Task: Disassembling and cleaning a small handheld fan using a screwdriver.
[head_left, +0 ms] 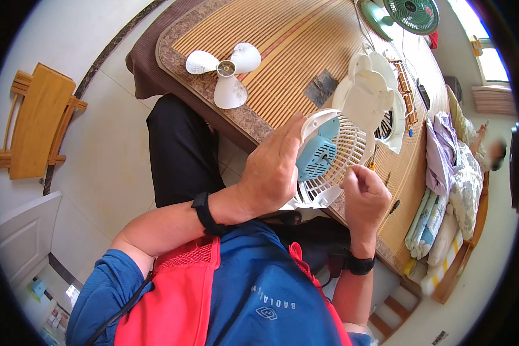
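My left hand (274, 164) holds a white fan housing (352, 144) by its left side, fingers stretched along the rim. Inside the slatted housing sits a light blue vented motor cover (318, 157) with a thin shaft sticking out. On the right side of the housing, my right hand (366, 193) is closed with its fingers curled by the lower rim; what they pinch, if anything, is hidden. A white three-bladed fan blade (226, 68) lies on the bed mat to the left. Beyond the housing is a cream scalloped plate (368, 95), partly over another white slatted part (393, 118).
A bamboo mat (271, 43) with a dark grey patch (320, 87) covers the bed. At the back stands a green fan (410, 14). Folded bedding (441, 155) is piled right, a blurred person (483, 138) beyond it. A small black piece (394, 206) lies near the right hand. A wooden chair (43, 121) stands left.
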`<state>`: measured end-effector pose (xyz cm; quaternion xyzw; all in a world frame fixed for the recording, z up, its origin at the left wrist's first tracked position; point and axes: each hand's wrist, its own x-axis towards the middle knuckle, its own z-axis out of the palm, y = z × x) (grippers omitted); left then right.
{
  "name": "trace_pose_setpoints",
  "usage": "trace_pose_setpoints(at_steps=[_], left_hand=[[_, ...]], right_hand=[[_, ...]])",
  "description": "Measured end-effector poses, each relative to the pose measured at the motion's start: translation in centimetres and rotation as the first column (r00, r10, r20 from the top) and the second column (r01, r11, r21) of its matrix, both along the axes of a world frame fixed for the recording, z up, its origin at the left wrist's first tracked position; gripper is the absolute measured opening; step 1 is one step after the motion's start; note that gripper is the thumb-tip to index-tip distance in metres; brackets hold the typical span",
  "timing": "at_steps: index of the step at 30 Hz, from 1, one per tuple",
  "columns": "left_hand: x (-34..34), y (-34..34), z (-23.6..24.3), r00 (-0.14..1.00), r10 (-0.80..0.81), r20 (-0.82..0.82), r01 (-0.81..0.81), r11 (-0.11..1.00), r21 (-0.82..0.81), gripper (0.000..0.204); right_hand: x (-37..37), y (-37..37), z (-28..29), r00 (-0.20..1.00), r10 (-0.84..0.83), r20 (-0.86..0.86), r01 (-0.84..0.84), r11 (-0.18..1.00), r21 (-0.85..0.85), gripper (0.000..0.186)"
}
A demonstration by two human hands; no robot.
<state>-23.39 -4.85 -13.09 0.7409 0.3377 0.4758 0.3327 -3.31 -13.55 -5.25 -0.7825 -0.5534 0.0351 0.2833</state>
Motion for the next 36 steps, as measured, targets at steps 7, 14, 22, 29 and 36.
trace_pose_setpoints(at_steps=[7, 14, 22, 29, 36], left_hand=[[0.6, -0.6, 0.8, 0.999, -0.032, -0.018, 0.033, 0.997, 0.072, 0.087], [0.9, -1.1, 1.3, 0.997, -0.062, -0.045, 0.068, 0.989, 0.134, 0.083], [1.1, -0.9, 1.4, 0.996, -0.04, -0.083, 0.054, 0.984, 0.168, 0.068], [1.1, -0.8, 1.6, 0.996, -0.032, -0.089, 0.045, 0.987, 0.154, 0.078], [1.3, -0.9, 1.5, 0.997, -0.035, -0.073, 0.046, 0.988, 0.148, 0.077]], right_hand=[[-1.3, 0.1, 0.2, 0.989, 0.081, -0.124, -0.094, 0.99, -0.104, 0.026], [-1.4, 0.3, -1.2, 0.999, 0.051, -0.004, -0.051, 0.995, -0.085, 0.018], [-0.9, 1.0, -1.3, 0.996, 0.044, -0.081, -0.049, 0.997, -0.062, 0.008], [-1.1, 0.8, -1.4, 0.996, 0.065, 0.063, -0.06, 0.996, -0.069, 0.008], [-1.1, 0.8, -1.1, 0.997, 0.054, 0.064, -0.046, 0.991, -0.125, 0.012]])
